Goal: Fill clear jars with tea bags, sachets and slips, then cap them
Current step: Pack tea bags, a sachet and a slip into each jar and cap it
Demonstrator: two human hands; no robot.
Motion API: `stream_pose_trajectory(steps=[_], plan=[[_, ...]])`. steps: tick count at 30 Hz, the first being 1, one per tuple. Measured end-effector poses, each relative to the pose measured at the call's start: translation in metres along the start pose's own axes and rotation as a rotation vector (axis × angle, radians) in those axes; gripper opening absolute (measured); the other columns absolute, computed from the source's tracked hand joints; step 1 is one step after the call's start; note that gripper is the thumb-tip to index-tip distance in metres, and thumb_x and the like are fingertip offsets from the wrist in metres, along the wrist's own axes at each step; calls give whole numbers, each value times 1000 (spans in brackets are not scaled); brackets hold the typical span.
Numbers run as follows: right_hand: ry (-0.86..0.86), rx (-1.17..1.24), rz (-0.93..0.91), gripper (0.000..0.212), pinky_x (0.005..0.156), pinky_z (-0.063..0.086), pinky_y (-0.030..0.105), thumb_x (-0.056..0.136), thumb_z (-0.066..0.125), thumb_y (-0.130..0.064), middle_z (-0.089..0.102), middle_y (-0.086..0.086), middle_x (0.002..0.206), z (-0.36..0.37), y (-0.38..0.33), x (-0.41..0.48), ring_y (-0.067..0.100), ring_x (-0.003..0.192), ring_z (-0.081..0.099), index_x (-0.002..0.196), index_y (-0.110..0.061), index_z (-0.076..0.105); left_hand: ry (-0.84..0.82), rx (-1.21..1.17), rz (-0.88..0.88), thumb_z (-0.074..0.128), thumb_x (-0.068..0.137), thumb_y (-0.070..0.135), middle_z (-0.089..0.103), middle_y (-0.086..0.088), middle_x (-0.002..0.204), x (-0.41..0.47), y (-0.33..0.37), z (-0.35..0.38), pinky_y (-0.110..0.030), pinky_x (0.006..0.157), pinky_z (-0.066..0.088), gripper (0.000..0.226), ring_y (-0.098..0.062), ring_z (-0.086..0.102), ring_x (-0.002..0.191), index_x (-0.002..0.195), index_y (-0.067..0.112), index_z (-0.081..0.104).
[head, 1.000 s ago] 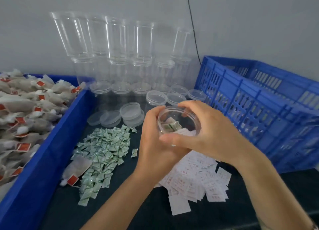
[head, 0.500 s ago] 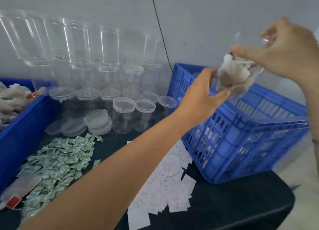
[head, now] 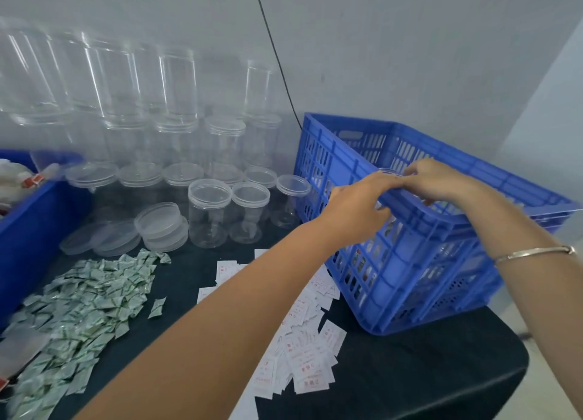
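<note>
A clear jar [head: 391,171] at the blue crate [head: 410,280] rim.
My left hand [head: 356,209] and right hand [head: 441,181] curl round it; fingers and crate wall hide all but its top edge.

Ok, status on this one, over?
Left hand and right hand grip the jar. Jar just inside blue crate near wall, mostly hidden. Nothing visible blocking it.

Empty clear jars [head: 208,214] stand upright just left of the crate [head: 394,277], more stacked behind, loose lids [head: 161,222] further left. Green sachets [head: 88,299] piled way left, white slips [head: 303,356] scattered against its front-left corner. One jar [head: 391,171] is up at its rim, mostly hidden.
</note>
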State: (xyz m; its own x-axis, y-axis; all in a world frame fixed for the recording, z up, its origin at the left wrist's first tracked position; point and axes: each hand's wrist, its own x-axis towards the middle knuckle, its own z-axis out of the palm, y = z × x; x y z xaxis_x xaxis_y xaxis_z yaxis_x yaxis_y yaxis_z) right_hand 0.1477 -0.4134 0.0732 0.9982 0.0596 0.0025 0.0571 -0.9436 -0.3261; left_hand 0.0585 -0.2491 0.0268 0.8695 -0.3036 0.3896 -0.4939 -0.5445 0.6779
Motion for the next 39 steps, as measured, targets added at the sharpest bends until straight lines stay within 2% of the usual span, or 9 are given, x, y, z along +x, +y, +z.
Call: stream_pose_trajectory(steps=[4,8,12,18,22,25,33,36,39], plan=[[30,73,12,81,67,49,35,96,34,-69,68,19,92,-1,4,-1,29,68,65,105,5,66,-36,4,-20,53,95,8,38,8,150,1,0,1,-45,115,24,51,-18,39,135,142,23,43],[100,77,11,33,62,50,31,102,44,-11,62,16,83,-2,9,0,25,59,63,115,15,60,-78,10,-35,52,96,7,30,8,156,0,2,-2,-41,114,27,53,-19,35,139,145,23,39],[94,14,60,32,47,43,26,96,48,3,58,8,71,0,8,-1,21,53,60,126,-4,57,-103,16,-39,52,97,9,21,9,159,-3,0,-5,-41,116,26,57,-17,30,142,149,23,33],[155,-87,22,28,51,42,24,90,53,7,57,1,74,-11,9,2,17,38,61,103,-16,62,-166,106,-30,50,97,8,12,10,162,-7,-6,-10,-41,118,22,64,-11,13,148,153,22,22],[-20,-147,0,39,52,50,30,88,40,13,63,6,75,-27,19,-6,27,53,62,90,-18,65,-142,62,-39,51,98,8,15,7,161,-2,-3,-8,-41,115,27,62,-17,21,146,152,20,25],[-144,-136,-27,40,40,39,22,89,39,17,67,11,79,-32,28,-13,22,54,49,88,-16,63,-93,15,-54,52,96,8,19,6,160,-1,0,-2,-37,111,34,59,-19,30,142,150,18,29],[-189,-93,21,21,63,49,28,105,48,-17,71,4,80,-36,27,-12,19,71,61,95,-14,66,-83,20,-35,54,96,8,18,4,161,-5,-2,-2,-40,116,28,62,-19,24,145,150,17,28],[-125,-21,52,43,66,49,30,105,41,-47,72,4,76,-32,25,-10,22,75,63,91,-12,62,-80,7,-34,53,96,6,19,5,160,-9,-7,-4,-39,113,33,61,-19,25,145,150,18,28],[-94,-1,92,55,72,51,34,102,34,-57,73,4,75,-30,26,-11,25,79,65,92,-11,62,-57,-19,-61,52,97,6,22,6,159,-12,-13,-8,-32,110,34,60,-18,27,144,150,19,28]])
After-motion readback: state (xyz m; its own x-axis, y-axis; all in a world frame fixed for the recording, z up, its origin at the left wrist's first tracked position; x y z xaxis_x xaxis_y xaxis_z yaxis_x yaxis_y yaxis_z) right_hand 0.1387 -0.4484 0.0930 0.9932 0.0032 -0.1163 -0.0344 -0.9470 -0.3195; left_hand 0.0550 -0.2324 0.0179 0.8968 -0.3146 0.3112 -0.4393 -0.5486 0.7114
